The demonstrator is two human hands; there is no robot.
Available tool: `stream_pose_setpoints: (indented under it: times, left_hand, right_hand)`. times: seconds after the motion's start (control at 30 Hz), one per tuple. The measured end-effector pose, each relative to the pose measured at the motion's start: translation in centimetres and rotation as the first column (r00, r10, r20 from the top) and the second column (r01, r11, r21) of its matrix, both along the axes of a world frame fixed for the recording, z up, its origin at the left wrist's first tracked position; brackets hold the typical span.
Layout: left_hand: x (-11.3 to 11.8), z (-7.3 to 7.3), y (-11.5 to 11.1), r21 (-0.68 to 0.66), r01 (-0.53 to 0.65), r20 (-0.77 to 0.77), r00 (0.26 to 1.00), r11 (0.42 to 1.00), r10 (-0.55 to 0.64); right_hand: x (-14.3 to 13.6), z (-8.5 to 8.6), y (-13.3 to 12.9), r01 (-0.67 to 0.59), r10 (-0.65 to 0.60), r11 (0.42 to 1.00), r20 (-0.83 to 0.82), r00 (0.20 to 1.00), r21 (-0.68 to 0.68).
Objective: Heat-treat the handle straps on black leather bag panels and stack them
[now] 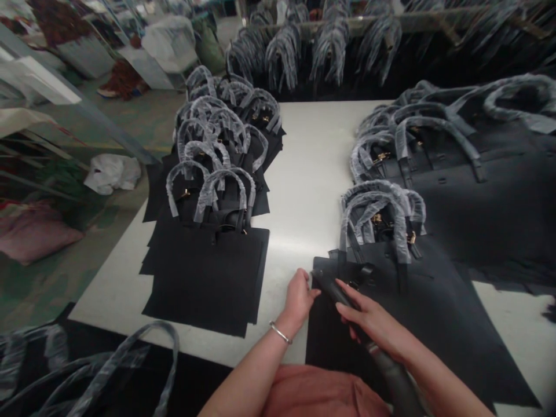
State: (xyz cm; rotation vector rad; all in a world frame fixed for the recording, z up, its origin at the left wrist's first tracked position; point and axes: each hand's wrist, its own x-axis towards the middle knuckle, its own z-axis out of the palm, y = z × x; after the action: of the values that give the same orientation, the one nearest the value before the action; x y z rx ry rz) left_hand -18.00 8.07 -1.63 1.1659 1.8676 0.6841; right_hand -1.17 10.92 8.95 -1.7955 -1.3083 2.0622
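Observation:
My right hand (369, 318) is wrapped round a long black tube-shaped tool (334, 289), thick at the lower end and narrow at the tip. The tip lies at the upper left corner of a flat black handbag (417, 324). Right beside that tip, my left hand (299, 298) is closed at the bag's left edge, with a silver bangle on the wrist. Whatever its fingers pinch is hidden. Above both hands, the bag's arched handles (376, 200) are wrapped in clear plastic, with gold-coloured fittings between them.
A fanned stack of black handbags (208, 272) with plastic-wrapped handles covers the left of the white table (304, 168). More black bags (499, 197) lie at the right. Wrapped handles (330, 46) hang on a rack behind. Another wrapped handle (169, 347) rises at the lower left.

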Motion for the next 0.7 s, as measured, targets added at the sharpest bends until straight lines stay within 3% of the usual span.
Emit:
stream_pose_setpoints:
  times: [0.33, 0.5, 0.6, 0.7]
  left_hand:
    - [-0.1, 0.6, 0.3, 0.008, 0.002, 0.059, 0.998, 1.000, -0.003]
    - [-0.3, 1.1, 0.4, 0.062, 0.065, 0.023, 0.997, 0.996, -0.067]
    - [0.0, 1.3, 0.2, 0.079, 0.147, -0.110, 0.984, 0.986, -0.138]
    - [0.8, 1.8, -0.1, 0.054, 0.212, -0.283, 0.940, 0.976, -0.189]
  right_hand:
    - [-0.5, 0.5, 0.7, -0.028, 0.029, 0.999, 0.006, 1.000, -0.034]
    - [-2.1, 0.4, 1.8, 0.020, -0.032, 0.974, 0.046, 0.998, 0.226]
    - [-0.2, 1.9, 1.7, 0.147, -0.141, 0.951, -0.040, 0.989, 0.273]
    - [4.0, 4.1, 0.2, 0.265, -0.264, 0.930, -0.039, 0.964, 0.253]
